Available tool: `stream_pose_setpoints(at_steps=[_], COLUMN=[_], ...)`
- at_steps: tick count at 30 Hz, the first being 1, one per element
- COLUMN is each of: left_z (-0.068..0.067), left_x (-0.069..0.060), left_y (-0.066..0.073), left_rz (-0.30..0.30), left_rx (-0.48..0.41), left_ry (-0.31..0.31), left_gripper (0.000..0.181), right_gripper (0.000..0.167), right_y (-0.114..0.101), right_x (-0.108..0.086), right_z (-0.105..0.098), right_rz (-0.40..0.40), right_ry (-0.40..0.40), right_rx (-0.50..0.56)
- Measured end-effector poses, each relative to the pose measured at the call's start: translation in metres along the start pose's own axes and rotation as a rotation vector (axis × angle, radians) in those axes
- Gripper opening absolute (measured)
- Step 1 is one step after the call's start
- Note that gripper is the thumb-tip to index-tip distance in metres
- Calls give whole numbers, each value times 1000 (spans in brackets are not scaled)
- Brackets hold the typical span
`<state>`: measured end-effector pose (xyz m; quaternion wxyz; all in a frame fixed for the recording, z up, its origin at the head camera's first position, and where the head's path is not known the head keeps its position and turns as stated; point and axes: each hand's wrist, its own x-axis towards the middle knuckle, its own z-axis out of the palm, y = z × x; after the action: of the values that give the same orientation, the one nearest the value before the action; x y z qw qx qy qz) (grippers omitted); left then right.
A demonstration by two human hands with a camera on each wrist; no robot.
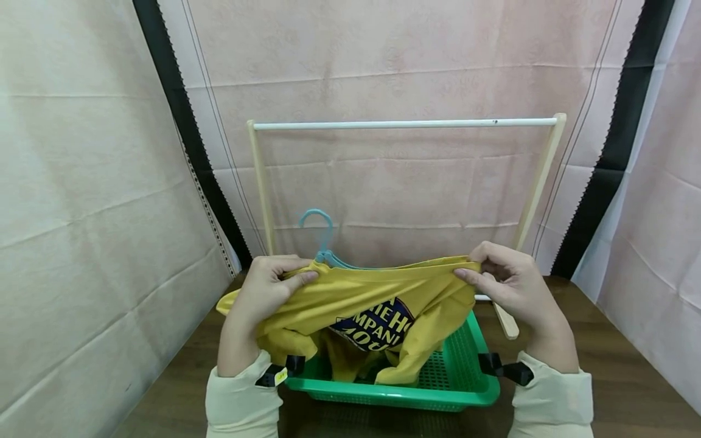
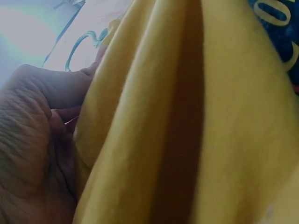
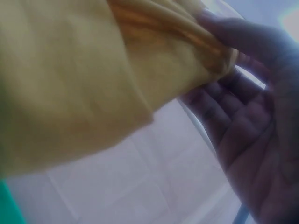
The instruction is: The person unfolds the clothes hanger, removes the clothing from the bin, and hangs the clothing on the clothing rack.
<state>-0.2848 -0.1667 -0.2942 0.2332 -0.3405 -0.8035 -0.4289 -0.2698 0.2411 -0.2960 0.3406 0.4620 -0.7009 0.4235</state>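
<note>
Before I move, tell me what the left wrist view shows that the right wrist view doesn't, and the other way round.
Only the left wrist view shows the left hand, the blue hanger's hook and part of the dark print.

Only the right wrist view shows the right hand and, at the lower left, a green bit of the basket.

Both show the yellow shirt, gripped by the hand in that view.

yellow shirt [image 1: 356, 291] — navy-and-yellow print [image 1: 378, 325] | light-blue hanger [image 1: 324, 255] | green basket [image 1: 405, 394] | white rack bar [image 1: 405, 125] — cream posts [image 1: 540, 182]
</note>
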Motion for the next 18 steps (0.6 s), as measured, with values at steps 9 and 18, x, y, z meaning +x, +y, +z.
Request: stream_pose_setpoints(at_steps=[9,18], left_z=[9,20], left_x=[5,9], left_y=[4,12], left_rz=[23,64], left_rx=[70,60], left_ry=[-68,-71], left_gripper=[15,13], right_gripper=[39,35], right_y=[-17,-14], right_x=[15,17], right_z=[14,30], right_rz=[-34,54], right_ry=[26,-31], right_rx=[-84,-142])
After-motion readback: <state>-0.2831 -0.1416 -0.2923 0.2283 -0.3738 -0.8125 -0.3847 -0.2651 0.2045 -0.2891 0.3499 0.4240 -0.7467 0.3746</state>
